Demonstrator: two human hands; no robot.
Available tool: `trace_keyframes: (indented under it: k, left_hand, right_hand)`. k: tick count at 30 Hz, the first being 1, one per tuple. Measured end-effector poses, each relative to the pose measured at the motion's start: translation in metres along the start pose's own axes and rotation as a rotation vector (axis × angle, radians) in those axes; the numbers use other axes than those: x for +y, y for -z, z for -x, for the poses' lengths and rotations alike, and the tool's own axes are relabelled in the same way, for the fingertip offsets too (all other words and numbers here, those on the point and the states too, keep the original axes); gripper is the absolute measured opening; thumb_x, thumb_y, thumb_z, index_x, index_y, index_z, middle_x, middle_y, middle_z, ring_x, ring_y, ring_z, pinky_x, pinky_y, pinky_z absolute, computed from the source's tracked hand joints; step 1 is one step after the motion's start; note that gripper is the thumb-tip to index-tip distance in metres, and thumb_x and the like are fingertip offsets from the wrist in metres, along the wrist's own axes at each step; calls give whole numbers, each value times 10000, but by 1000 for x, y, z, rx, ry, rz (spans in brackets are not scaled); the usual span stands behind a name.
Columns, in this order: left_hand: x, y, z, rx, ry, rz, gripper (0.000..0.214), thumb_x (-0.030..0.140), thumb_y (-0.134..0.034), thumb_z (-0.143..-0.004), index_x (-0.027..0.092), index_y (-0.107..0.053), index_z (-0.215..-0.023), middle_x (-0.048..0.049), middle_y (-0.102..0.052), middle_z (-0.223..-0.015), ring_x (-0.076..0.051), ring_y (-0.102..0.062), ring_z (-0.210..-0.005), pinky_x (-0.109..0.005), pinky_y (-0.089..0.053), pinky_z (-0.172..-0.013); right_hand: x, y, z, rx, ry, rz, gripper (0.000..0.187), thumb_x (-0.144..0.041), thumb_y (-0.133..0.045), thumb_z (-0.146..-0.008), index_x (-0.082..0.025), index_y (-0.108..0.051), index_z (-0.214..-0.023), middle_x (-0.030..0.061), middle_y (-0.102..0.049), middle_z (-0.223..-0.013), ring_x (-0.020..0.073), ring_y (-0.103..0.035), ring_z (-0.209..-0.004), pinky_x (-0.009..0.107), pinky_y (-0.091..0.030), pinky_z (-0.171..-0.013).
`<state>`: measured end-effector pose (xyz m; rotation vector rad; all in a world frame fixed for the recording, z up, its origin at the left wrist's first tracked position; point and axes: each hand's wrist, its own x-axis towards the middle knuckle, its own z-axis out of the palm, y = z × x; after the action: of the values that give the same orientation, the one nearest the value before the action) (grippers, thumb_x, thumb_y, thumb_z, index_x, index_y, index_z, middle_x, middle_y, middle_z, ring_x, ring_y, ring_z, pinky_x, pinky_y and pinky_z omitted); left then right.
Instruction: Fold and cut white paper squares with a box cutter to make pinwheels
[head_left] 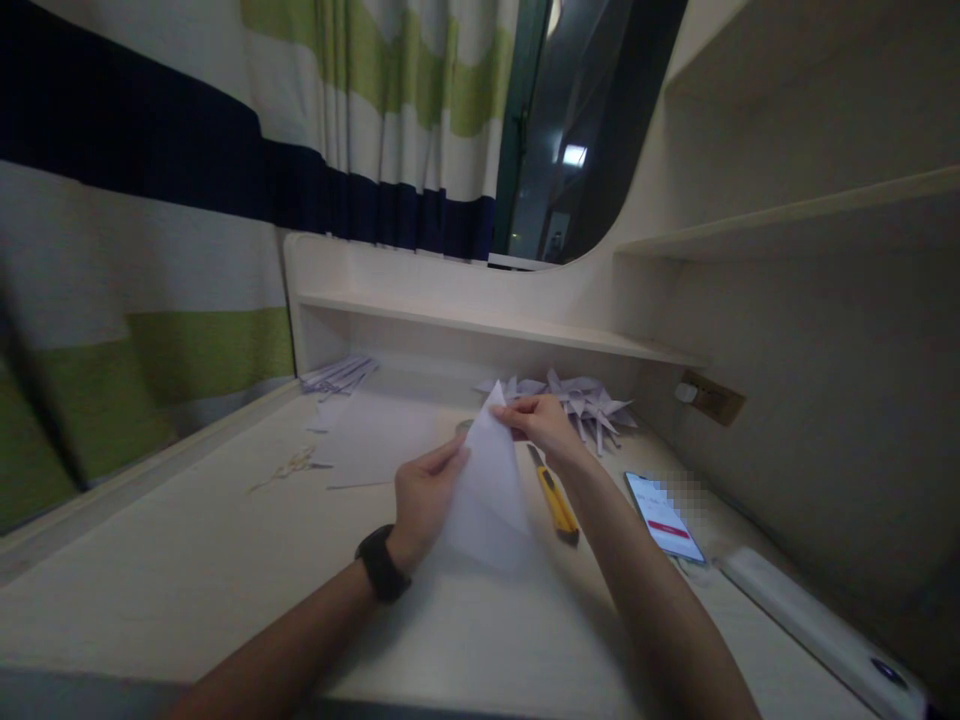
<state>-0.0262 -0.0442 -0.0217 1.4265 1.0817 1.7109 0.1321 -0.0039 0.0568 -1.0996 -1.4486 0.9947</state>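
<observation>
Pinching white paper (491,495) over the desk (225,590), with left hand (424,498) at its left edge and right hand (546,425) near its pointed top, close to the yellow cutter (555,495), perhaps liable to crease crookedly from uneven pulling or slipping.

The bare left forearm (300,640) comes in from 7 o'clock and slants toward 2, its hand (421,505) near the centre, thumb and fingers pinched. The bare right forearm (652,590) rises from 5 o'clock toward 11; the right hand (549,428), at the left hand's 2 o'clock, pinches too, fingers bent.
</observation>
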Motion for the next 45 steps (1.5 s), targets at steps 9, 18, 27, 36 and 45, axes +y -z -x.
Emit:
trace_keyframes:
  k: [9,18,27,36,45]
  left_hand:
    - [8,0,2,32,49,28,290,271,-680,-757,188,-700,-1034,-47,-692,-1043,-236,-662,-974,-345,-502,-921]
    - [19,-2,22,-30,172,74,268,277,-710,-717,184,-729,-967,-50,-707,-1007,-244,-668,-944,-336,-529,-852]
    - [33,9,-3,-282,369,162,447,470,-676,-727,91,-717,-960,-135,-723,-876,-216,-677,-729,-288,-526,-617]
    - [13,-12,-40,-280,330,212,357,414,-775,-586,83,-709,-701,-67,-649,-630,-124,-553,-520,-235,-423,-505]
    - [-14,-7,-41,-73,218,64,274,376,-744,-560,107,-691,-580,-10,-569,-497,-97,-432,-464,-215,-296,-433]
  right_hand:
    - [13,-3,8,35,-36,-28,382,-494,-767,-559,-125,-675,-605,39,-618,-558,135,-550,-496,270,-468,-517]
    - [25,0,34,125,17,-17,381,-485,-733,-593,-124,-628,-531,-26,-486,-447,69,-361,-417,209,-249,-414]
    - [25,-1,44,81,-25,21,351,-452,-732,-589,-123,-630,-519,-23,-493,-435,71,-345,-405,222,-221,-416]
    - [44,-11,41,-22,-70,28,401,-495,-740,-570,-121,-611,-504,-42,-444,-413,59,-315,-391,220,-210,-407]
    - [65,-34,50,51,-176,-18,379,-478,-731,-580,-103,-673,-585,20,-578,-508,101,-445,-435,229,-291,-431]
